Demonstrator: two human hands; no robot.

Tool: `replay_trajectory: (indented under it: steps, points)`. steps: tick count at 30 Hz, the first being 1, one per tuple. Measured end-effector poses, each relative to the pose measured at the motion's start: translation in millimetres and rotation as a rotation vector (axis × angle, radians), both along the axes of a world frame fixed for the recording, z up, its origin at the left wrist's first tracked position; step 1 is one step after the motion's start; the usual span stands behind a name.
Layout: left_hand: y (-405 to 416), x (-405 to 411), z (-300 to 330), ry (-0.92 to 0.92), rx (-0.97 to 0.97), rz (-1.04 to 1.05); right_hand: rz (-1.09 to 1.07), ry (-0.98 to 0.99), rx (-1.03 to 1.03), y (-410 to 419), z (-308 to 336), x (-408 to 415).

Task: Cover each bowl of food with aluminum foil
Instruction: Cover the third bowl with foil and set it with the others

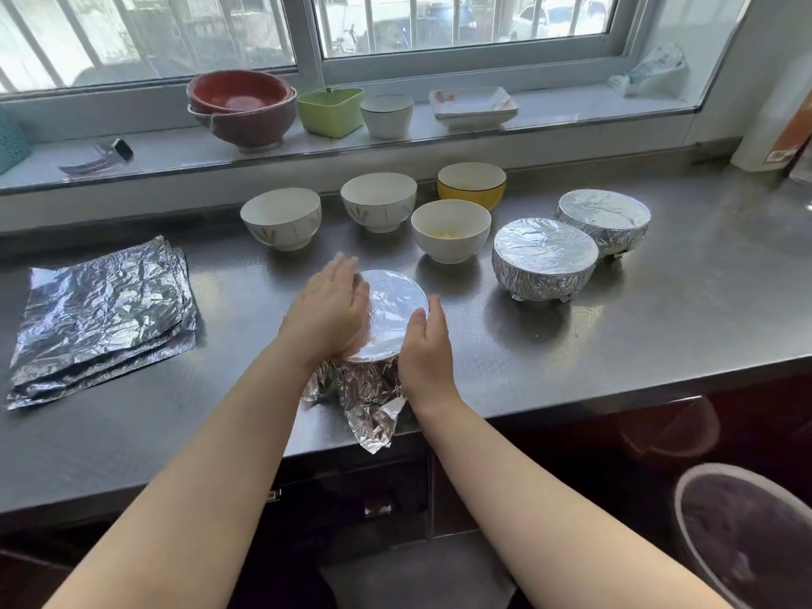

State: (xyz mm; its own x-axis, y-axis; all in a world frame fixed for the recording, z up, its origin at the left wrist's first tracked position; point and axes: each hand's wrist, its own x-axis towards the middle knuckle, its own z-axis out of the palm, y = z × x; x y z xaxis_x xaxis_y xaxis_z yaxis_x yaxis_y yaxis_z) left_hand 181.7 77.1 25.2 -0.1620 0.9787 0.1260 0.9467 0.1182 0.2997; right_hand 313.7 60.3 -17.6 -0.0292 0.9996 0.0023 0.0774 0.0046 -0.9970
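steel counter (659,327) bears bowls (450,230), foil sheets (105,318)

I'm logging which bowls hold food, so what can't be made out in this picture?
- Head view: foil hides the contents of the two wrapped bowls, and of the bowl being wrapped between the left hand and right hand.
- The two patterned white bowls and the yellow bowl: their own walls hide the bottoms.
- The round container at bottom right: cut off by the edge.
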Motion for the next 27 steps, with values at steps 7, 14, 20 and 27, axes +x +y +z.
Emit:
replay_trajectory:
  steps: [7, 14, 20, 27]
  points:
    - [1, -3, -2, -0.043, -0.041, -0.107, 0.035, 0.087, -0.051, -2, -4, -1]
    - [3, -2, -4, -0.039, -0.031, -0.076, 0.0, 0.126, -0.061, -4, -9, -5]
    - [3, -2, -5, -0.035, -0.034, -0.057, 0.105, 0.039, -0.096, -5, -4, 7]
    - [4, -3, 2, 0.121, -0.098, -0.015, -0.032, 0.048, 0.025, 12, 22, 25]
